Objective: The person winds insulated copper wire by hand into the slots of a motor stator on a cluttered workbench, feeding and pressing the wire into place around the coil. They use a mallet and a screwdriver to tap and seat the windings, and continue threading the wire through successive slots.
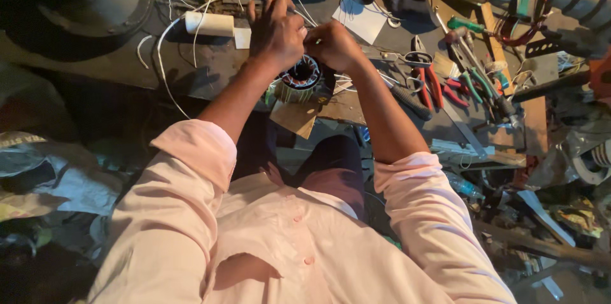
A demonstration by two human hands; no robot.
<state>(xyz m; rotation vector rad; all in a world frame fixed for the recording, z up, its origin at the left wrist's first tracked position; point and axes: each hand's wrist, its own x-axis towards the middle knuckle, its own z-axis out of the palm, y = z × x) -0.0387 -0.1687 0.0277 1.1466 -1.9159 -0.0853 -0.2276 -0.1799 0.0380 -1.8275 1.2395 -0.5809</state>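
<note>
Hands meet over a wound motor stator [299, 78] at the table's [223, 65] near edge — the left hand [275, 32] clenched at its eleven o'clock, the right hand [334, 46] pinching thin wire at one o'clock, seemingly to steady the coil. Pliers [428, 75] lie at three o'clock; a white paper roll [210, 23] — at ten.

Dim warm light from above, deep shadow at left (corners nearly black), edges slightly stretched
</note>
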